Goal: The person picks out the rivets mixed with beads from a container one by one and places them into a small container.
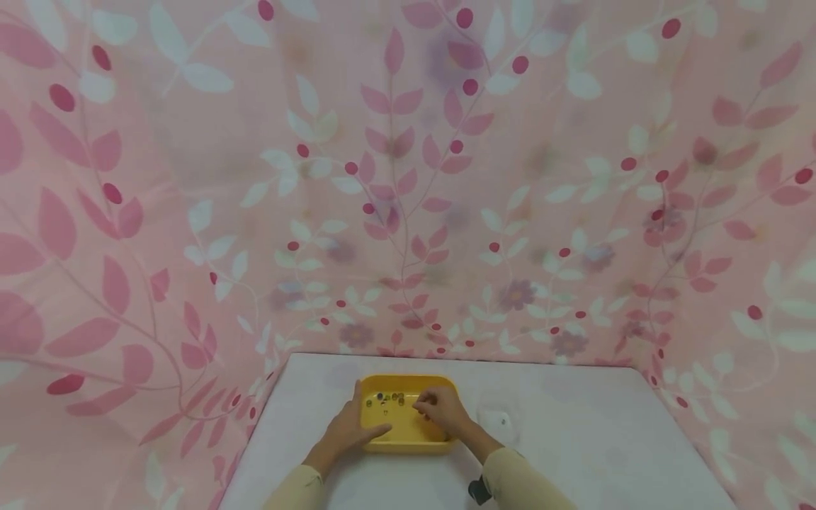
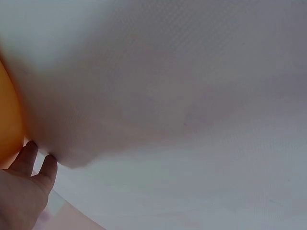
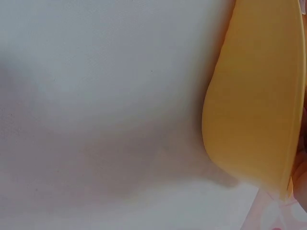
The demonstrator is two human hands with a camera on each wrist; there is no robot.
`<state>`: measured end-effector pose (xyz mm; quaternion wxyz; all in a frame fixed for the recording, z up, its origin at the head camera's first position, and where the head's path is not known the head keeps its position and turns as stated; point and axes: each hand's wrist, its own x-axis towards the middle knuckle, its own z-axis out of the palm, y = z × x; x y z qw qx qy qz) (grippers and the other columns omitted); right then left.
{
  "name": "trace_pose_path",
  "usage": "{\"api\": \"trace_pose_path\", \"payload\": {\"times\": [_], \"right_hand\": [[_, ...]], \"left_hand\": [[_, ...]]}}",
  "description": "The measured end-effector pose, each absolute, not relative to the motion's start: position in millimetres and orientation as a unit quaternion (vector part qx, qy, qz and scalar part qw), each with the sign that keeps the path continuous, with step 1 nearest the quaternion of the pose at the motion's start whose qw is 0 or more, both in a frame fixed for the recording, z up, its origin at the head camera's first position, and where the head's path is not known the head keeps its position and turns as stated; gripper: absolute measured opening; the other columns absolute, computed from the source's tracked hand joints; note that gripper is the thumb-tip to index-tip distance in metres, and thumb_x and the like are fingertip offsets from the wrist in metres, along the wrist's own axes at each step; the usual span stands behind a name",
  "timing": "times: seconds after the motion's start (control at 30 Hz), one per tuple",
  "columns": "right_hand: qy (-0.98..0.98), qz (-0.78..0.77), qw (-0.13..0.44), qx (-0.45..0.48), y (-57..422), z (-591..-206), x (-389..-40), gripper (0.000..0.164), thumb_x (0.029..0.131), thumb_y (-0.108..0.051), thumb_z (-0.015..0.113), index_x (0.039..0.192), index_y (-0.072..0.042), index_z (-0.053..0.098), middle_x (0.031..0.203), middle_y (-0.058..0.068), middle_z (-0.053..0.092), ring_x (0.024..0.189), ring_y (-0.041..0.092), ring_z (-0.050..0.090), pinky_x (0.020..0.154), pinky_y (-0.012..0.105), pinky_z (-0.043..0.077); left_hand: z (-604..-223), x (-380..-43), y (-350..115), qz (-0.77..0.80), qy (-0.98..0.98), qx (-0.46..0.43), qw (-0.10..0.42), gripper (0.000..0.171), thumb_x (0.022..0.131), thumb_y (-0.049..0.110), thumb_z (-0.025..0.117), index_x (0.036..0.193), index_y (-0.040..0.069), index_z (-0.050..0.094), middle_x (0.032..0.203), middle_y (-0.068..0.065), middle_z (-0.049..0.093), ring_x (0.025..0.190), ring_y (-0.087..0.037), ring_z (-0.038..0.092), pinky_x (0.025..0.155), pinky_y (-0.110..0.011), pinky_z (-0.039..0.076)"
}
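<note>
A yellow tray (image 1: 408,448) sits on the table with several small glass marbles (image 1: 395,398) in its far left part. My left hand (image 1: 347,425) holds the tray at its left side, fingers along the outer wall and thumb over the near left corner. In the left wrist view, two fingers (image 2: 47,172) show beside the orange-looking wall. My right hand (image 1: 444,409) hangs over the tray's right half, fingers bent and fingertips close to the thumb; I cannot tell whether a marble is between them. The right wrist view shows mostly the tray's outer wall (image 3: 254,105).
Right of the tray stands a small clear dish (image 1: 494,425) with one small marble (image 1: 503,422) in it. A dark object (image 1: 479,490) is by the right sleeve. A pink leaf-patterned cloth (image 1: 408,212) rises behind and beside the white table (image 1: 574,425).
</note>
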<state>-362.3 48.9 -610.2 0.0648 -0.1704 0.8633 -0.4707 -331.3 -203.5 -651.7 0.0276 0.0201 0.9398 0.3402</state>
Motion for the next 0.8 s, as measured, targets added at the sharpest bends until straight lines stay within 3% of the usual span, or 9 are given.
{"api": "trace_pose_path", "payload": {"times": [0.23, 0.53, 0.8], "right_hand": [[0.856, -0.489, 0.073, -0.152, 52, -596, -363, 0.01, 0.09, -0.021, 0.073, 0.088, -0.011, 0.075, 0.078, 0.0, 0.072, 0.065, 0.01, 0.062, 0.055, 0.025, 0.053], [0.848, -0.496, 0.065, -0.174, 64, -583, -363, 0.019, 0.093, -0.018, 0.069, 0.097, -0.001, 0.076, 0.085, 0.011, 0.076, 0.06, 0.016, 0.064, 0.054, 0.023, 0.054], [0.854, -0.482, 0.056, -0.187, 87, -571, -363, 0.018, 0.092, -0.018, 0.071, 0.098, -0.001, 0.076, 0.084, 0.01, 0.075, 0.055, 0.012, 0.061, 0.053, 0.02, 0.053]], "left_hand": [[-651, -334, -204, 0.348, 0.936, 0.016, 0.036, 0.129, 0.073, 0.066, 0.075, 0.158, 0.003, 0.0, 0.148, -0.031, 0.042, 0.129, -0.042, 0.05, 0.105, -0.058, 0.041], [-651, -331, -205, 0.347, 0.937, 0.015, 0.036, 0.13, 0.073, 0.066, 0.076, 0.158, 0.003, 0.001, 0.144, -0.031, 0.046, 0.123, -0.04, 0.054, 0.099, -0.057, 0.045], [-649, -328, -204, 0.345, 0.938, 0.023, 0.033, 0.13, 0.073, 0.067, 0.075, 0.158, 0.003, 0.001, 0.141, -0.029, 0.049, 0.116, -0.036, 0.057, 0.096, -0.056, 0.047]]}}
